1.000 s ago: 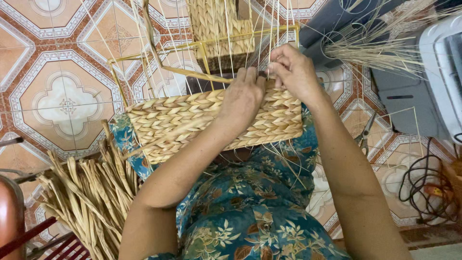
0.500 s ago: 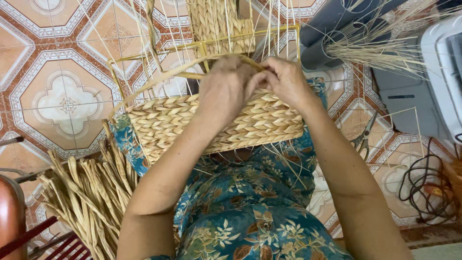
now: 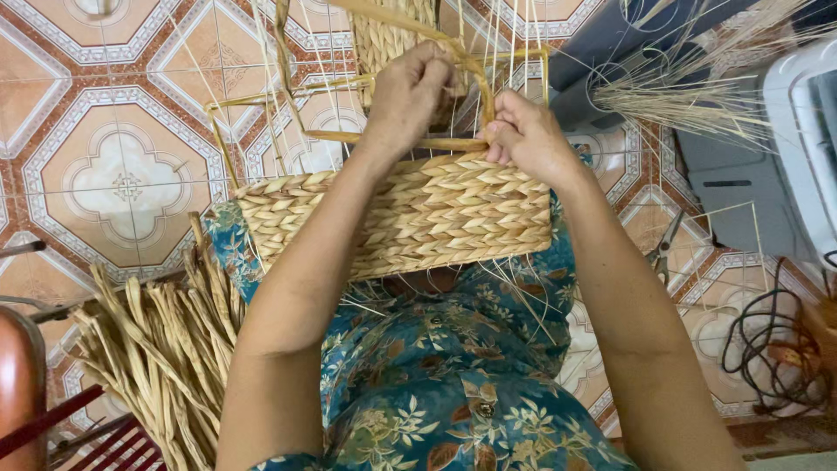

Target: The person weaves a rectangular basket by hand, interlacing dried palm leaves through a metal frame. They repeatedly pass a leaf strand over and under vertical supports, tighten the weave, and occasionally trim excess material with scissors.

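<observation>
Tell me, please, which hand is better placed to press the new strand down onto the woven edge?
The right hand, I would judge. It already pinches the flat strand right at the top edge of the woven basket. The left hand sits higher, gripping the looped strand above the edge.

Soft, even daylight fills the room, with only faint shadows under the hands (image 3: pixel 471 113). No glare on the floor tiles (image 3: pixel 122 174) (they look matte); focus is sharp throughout.
</observation>
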